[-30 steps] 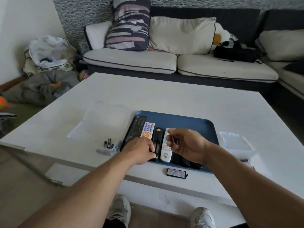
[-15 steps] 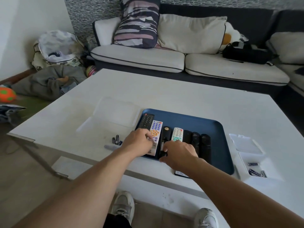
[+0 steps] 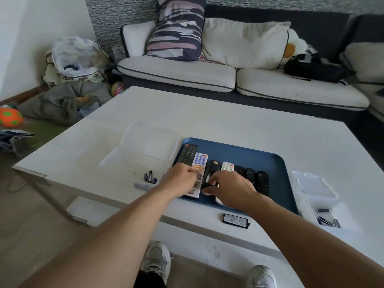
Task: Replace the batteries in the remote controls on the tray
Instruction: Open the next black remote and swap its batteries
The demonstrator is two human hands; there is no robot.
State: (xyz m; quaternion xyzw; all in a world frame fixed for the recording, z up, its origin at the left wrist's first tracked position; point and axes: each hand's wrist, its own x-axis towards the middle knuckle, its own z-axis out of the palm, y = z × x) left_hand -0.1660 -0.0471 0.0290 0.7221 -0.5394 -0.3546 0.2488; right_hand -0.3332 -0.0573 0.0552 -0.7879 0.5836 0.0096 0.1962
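Observation:
A blue tray point(image 3: 276, 173) on the white table holds several remotes side by side. My left hand point(image 3: 182, 178) lies curled over the white remote with blue buttons point(image 3: 200, 160), its fingertips at the left edge of the black remote point(image 3: 214, 166). That black remote lies with its battery compartment open. My right hand point(image 3: 228, 189) bends over its near end, thumb and fingers pinching it. A white remote point(image 3: 227, 166) and three dark remotes point(image 3: 262, 177) lie to the right. The loose battery cover point(image 3: 235, 220) rests on the table in front of the tray.
Several batteries point(image 3: 150, 176) stand left of the tray beside a clear box point(image 3: 149, 142). Another clear box point(image 3: 326, 204) at the right holds batteries point(image 3: 322, 210). A sofa with cushions is behind the table. My shoes show below the table's near edge.
My right hand came down from above the tray onto the black remote's near end. The left hand stayed by the remotes. The view shifted, showing the right-hand battery box.

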